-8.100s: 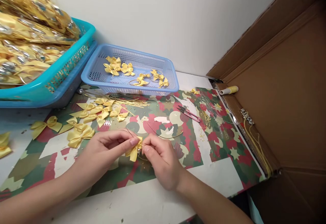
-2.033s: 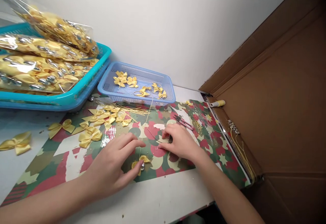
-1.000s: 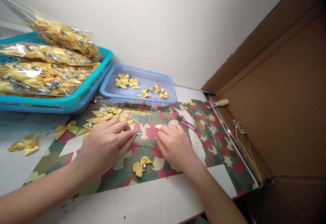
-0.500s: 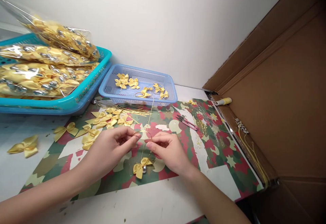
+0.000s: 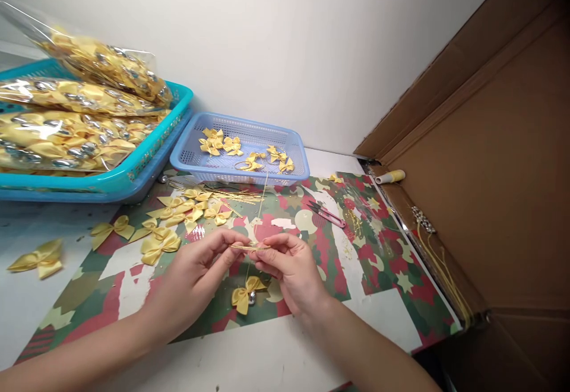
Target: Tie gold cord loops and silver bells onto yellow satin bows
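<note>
My left hand and my right hand meet over the patterned paper, fingertips almost touching. Both pinch a thin gold wire tie, which lies sideways between them. A fine pale cord runs from the fingers back toward the blue basket and down to a gold ribbon bow. Beside that bow's knot sits a small silver bell or bead. Exactly how wire and cord cross is hidden by my fingertips. Several more gold bows lie loose left of my left hand, near a bundle of gold wire ties.
A blue basket with several bows stands at the back. Left of it, a turquoise basket holds clear bags of bows. Pink-handled thread snips lie to the right, before a cardboard wall and a yellow-and-white tube.
My hands have come closer together and a little lower. The wire tie, curved into a loop before, is now nearly flat between my fingers. The bow below has hardly moved.
</note>
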Demonstrator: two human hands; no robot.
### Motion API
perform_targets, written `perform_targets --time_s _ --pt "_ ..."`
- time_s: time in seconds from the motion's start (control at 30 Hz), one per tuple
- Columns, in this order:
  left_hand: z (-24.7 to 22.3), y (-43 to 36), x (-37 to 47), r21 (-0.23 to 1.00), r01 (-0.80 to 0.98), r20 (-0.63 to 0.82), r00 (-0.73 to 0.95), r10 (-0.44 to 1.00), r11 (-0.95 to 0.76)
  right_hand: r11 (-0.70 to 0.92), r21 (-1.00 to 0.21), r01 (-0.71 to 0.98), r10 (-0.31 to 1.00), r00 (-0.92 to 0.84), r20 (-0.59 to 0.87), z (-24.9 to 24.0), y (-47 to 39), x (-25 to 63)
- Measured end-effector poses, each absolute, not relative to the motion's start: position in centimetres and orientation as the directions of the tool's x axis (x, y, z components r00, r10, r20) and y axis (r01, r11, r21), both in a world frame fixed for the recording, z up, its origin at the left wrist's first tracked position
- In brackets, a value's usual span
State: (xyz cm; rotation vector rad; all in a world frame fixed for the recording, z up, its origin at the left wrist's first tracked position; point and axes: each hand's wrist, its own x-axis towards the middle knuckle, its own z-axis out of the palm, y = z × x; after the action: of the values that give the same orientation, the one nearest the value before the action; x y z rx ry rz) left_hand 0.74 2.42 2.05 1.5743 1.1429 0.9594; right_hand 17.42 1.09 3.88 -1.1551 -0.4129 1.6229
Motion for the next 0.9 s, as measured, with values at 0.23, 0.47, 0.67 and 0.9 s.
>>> perform_targets --time_s 0.23,0.47,0.67,0.9 --pt "2.5 1.9 1.1 0.965 0.204 0.117 0.225 0.967 -0.164 -0.295 -0.772 -0.562 0.902 0.103 -0.419 3.8 0.6 16.6" --pt "2.5 1.5 1.1 0.932 0.268 0.197 0.192 0.961 -0.244 -0.172 -0.84 -0.514 0.946 0.151 -0.286 3.3 0.4 16.2" --pt "2.3 1.6 1.1 0.902 0.302 0.254 0.209 0.944 -0.309 -0.137 -0.878 -0.458 0.954 0.178 -0.241 3.1 0.5 16.1" --pt "2.1 1.3 1.0 0.857 0.312 0.345 0.245 0.906 -0.41 -0.12 -0.904 -0.409 0.956 0.199 -0.217 3.0 0.2 15.8"
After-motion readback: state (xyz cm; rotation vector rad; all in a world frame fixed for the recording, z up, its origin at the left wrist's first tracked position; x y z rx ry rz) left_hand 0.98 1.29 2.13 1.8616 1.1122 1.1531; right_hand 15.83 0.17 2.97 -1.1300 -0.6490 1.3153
